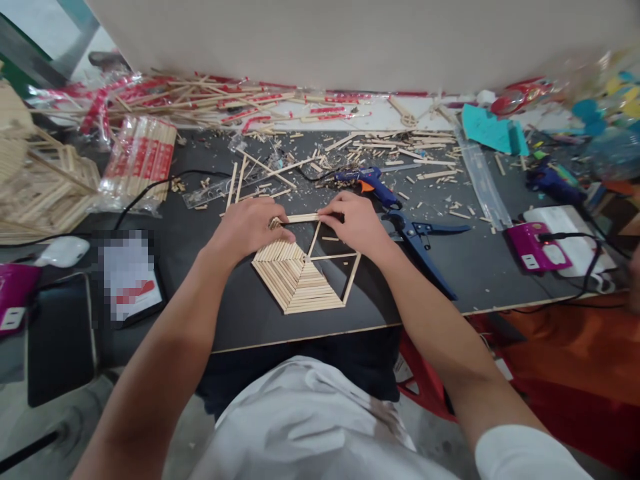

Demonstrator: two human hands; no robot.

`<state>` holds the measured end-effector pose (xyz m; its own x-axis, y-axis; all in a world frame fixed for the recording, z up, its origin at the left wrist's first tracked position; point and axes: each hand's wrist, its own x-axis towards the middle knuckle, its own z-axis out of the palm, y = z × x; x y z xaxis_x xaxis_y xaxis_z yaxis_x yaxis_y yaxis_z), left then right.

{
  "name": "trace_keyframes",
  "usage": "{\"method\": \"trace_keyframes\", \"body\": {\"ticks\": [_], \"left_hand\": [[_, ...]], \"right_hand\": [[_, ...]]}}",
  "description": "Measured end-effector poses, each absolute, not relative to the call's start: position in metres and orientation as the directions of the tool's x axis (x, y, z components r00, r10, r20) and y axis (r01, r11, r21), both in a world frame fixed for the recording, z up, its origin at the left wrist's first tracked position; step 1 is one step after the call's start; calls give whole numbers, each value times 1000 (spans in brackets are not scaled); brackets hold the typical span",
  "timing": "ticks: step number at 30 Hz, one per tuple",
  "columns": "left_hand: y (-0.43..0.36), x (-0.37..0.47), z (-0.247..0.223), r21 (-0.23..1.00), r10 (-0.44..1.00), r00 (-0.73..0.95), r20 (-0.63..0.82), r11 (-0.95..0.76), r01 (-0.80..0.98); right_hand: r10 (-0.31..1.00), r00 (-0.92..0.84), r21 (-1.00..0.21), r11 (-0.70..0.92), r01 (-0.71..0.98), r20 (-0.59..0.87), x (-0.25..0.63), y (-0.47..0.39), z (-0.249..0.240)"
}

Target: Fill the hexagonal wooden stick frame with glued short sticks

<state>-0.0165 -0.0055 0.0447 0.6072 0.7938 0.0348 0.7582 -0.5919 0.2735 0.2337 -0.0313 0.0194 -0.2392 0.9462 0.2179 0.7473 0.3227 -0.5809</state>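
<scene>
A flat hexagon of wooden sticks [285,285] lies near the table's front edge. Its left and lower sections are filled with rows of sticks, while the right side shows bare frame and spokes. At the upper left corner, my left hand [253,227] has its fingers curled at the end of a stick [301,218] on the top side. My right hand [353,220] pinches the other end of that stick at the upper right corner. Both hands touch the hexagon's top edge.
Behind the hands lie a blue glue gun [373,183] and scattered stick offcuts. Blue cutters [420,247] sit right of the hexagon. Phones [61,340], wrapped chopsticks [140,160] and a stick structure [45,180] are left; a purple power adapter [533,248] is right.
</scene>
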Motion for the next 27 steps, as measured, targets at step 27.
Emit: {"method": "trace_keyframes", "body": {"ticks": [27], "left_hand": [[-9, -16, 51, 246, 812, 583, 5, -566, 787]], "right_hand": [[970, -146, -641, 237, 730, 193, 233, -32, 13]]}}
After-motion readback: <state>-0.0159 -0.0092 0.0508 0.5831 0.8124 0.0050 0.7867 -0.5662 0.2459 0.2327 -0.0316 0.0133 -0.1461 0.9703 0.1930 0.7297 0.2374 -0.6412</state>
